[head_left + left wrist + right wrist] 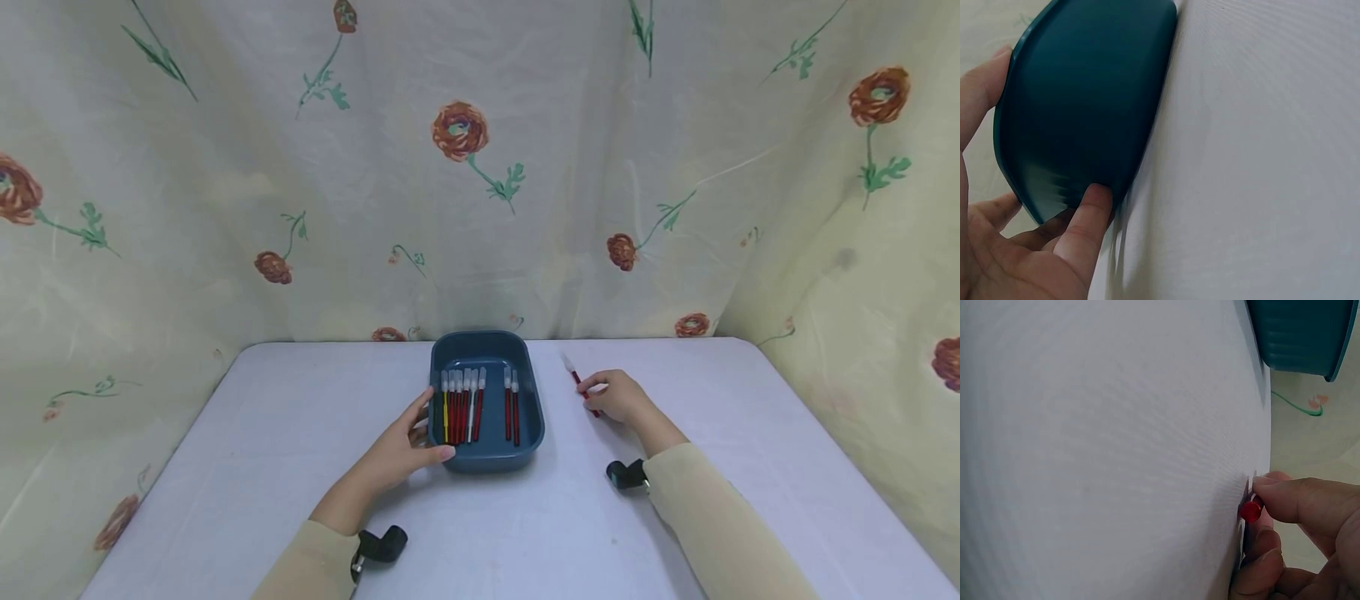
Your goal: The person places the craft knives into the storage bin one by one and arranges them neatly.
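Note:
A dark blue plastic tray (492, 463) stands on the table with slim capped pens inside. My left hand (393, 454) grips its near left side, thumb at the front rim and fingers along the left wall; the left wrist view shows fingers against the tray's outer wall (1085, 94). Several pens (460, 421) lie side by side in the left half, mostly red, among them a yellow one (446, 421) and a white one (471, 423). Two dark red pens (512, 417) lie further right. Right of the tray, my right hand (621, 400) pinches a red pen (575, 377), its translucent cap pointing away; its round red end (1250, 511) faces the right wrist camera.
A white cloth covers the table (525, 533). Behind and on both sides hangs a pale flowered curtain (555, 167), close to the table's far edge. A black wrist camera (382, 545) sits on the left wrist, another camera (626, 475) on the right.

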A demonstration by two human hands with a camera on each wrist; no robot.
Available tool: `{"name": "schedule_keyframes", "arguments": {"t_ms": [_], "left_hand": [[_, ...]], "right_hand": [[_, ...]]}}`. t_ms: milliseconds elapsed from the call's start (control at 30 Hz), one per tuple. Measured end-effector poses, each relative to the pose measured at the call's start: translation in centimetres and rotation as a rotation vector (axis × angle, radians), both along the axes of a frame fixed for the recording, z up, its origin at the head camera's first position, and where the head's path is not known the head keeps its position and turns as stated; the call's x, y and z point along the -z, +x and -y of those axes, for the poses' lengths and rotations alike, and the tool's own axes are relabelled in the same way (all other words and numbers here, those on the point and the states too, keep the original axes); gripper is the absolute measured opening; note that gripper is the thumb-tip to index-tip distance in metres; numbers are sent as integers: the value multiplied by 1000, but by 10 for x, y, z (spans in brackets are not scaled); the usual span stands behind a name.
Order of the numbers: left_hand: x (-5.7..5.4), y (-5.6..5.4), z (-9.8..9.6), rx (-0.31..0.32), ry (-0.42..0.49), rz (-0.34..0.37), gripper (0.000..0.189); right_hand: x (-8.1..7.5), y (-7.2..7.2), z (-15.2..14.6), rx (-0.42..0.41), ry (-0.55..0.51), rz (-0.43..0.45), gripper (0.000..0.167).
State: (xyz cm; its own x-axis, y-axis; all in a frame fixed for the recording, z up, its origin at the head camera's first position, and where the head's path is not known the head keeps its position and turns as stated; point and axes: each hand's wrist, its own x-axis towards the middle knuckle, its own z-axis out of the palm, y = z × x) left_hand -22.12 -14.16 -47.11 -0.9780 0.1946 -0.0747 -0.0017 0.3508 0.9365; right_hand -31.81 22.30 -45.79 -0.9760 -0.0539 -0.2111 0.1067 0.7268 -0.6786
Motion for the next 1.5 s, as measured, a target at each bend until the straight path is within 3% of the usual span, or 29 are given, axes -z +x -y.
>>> {"name": "schedule_keyframes", "arguments": {"t_ms": [333, 633, 900, 1500], "left_hand": [[0, 0, 0, 1, 0, -1, 104], [-1, 1, -1, 8, 8, 3, 104], [-1, 0, 0, 4, 13, 4, 103], [0, 0, 1, 4, 7, 3, 104]], "right_hand": [[-4, -1, 3, -1, -24, -12, 25], [-25, 13, 7, 18, -102, 38, 32], [-42, 19, 15, -28, -185, 42, 35], [-69, 29, 50, -70, -244, 65, 34]]}}
